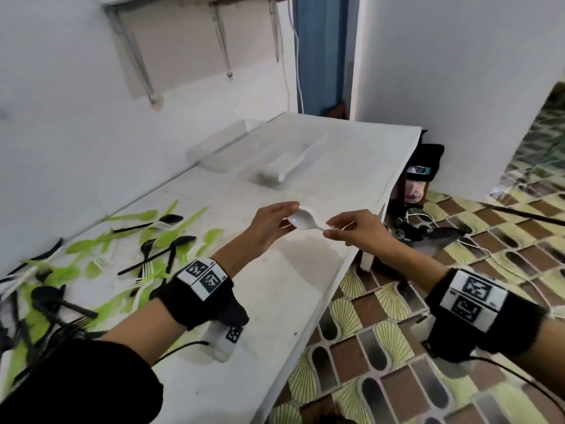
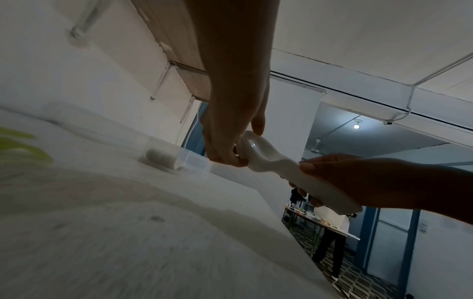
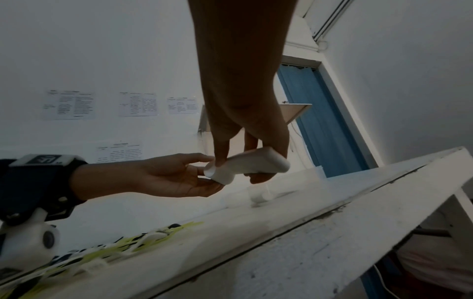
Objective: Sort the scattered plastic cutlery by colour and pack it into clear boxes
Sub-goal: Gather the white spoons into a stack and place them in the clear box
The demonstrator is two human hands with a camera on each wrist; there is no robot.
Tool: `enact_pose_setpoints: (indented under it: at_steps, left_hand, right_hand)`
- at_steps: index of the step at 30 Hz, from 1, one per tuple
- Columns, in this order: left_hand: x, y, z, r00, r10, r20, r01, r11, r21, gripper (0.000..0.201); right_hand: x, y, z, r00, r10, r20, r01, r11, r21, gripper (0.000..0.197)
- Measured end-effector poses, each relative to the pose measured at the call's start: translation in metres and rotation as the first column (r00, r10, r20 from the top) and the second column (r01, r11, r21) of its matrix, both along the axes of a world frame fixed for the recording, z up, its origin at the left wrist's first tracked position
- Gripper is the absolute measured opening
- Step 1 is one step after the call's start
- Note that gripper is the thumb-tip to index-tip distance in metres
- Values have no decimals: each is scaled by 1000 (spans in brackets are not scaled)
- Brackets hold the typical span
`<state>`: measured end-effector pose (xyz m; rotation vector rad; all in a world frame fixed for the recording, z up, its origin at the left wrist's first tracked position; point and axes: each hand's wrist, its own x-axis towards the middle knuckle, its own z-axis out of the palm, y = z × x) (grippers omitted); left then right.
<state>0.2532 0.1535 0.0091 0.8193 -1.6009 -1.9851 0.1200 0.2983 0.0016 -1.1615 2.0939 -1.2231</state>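
A stack of white plastic spoons point(image 1: 301, 219) is held in the air above the white table's right edge. My left hand point(image 1: 285, 216) pinches the bowl end and my right hand point(image 1: 331, 228) pinches the handles. In the left wrist view the left hand point(image 2: 231, 149) has thumb and fingers round the spoon bowl point(image 2: 258, 148), and the right hand point(image 2: 358, 182) grips the handle. The right wrist view shows the stack point(image 3: 245, 164) end-on between both hands. Green, black and white cutlery point(image 1: 107, 255) lies scattered at the left. Two clear boxes stand at the back; the nearer box point(image 1: 308, 148) holds white cutlery point(image 1: 276, 171).
The second clear box point(image 1: 214, 142) stands against the wall. The table edge point(image 1: 342, 264) runs just under my hands, with tiled floor point(image 1: 397, 347) beyond it. Dark bags and cables point(image 1: 422, 179) lie under the table's far corner. Shelf brackets point(image 1: 134, 53) hang on the wall.
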Motion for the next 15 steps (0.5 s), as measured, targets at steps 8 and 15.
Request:
enact_pose_setpoints:
  at_steps: [8, 15]
  left_hand:
    - [-98, -42, 10, 996, -81, 21, 82, 996, -26, 19]
    - [-184, -92, 14, 996, -88, 6, 88, 996, -12, 12]
  right_hand:
    - [-97, -36, 6, 1000, -13, 22, 13, 1000, 4, 31]
    - [-186, -83, 20, 1000, -5, 2, 4, 1000, 28, 29]
